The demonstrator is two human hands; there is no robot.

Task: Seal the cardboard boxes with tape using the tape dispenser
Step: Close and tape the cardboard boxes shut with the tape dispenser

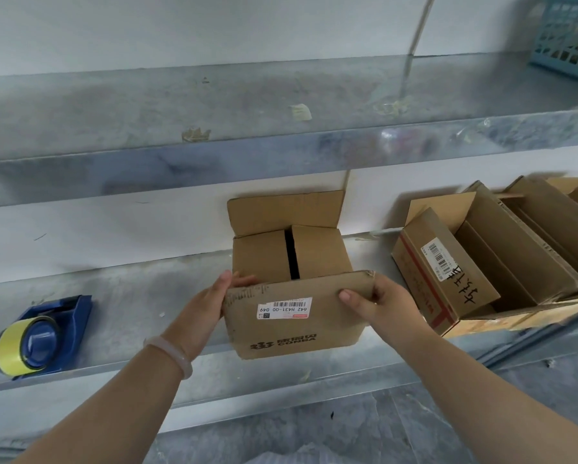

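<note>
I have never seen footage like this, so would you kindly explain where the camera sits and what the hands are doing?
There is no machine here: a person wears a wide-angle camera on the head, so this one picture looks down at their own bare arms. On a metal shelf stands a cardboard box; its two inner flaps are folded down with a dark gap between, and the back flap stands up. The left hand and the right hand each pinch an end of the front flap. The blue tape dispenser, loaded with a yellow roll, lies untouched at the left. More open boxes sit at the right, and a blue basket on the shelf above.
</note>
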